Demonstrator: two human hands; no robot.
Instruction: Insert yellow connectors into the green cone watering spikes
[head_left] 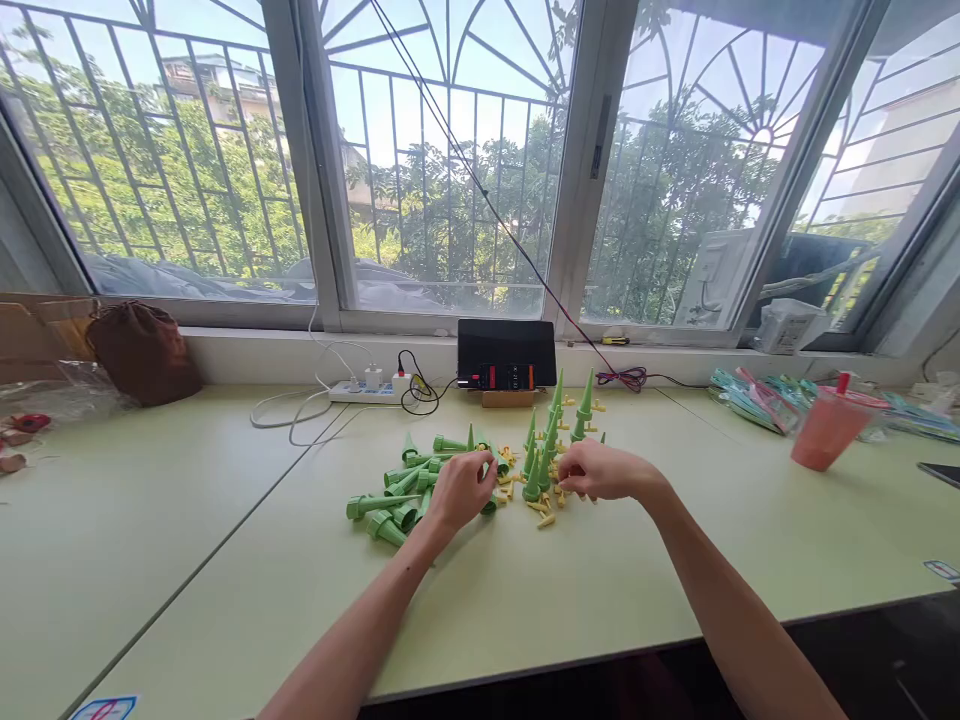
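My left hand [465, 487] is closed, with its fingers curled over the right side of a loose heap of green plastic cone spikes [401, 482]. Whatever its fingertips grip, if anything, is hidden. Beside a group of upright green spikes [553, 430], my right hand [606, 470] is pinched shut, and I cannot make out what lies between its fingers. Small yellow T-shaped valve pieces [546, 520] are scattered between the two hands and around the bases of the upright spikes.
A dark tablet [506, 345] and phone stand at the back. A power strip [375, 388] with cables is behind the heap. On the right are a red drink cup [834, 425] and plastic packets [750, 400]; a brown bag [142, 352] sits left.
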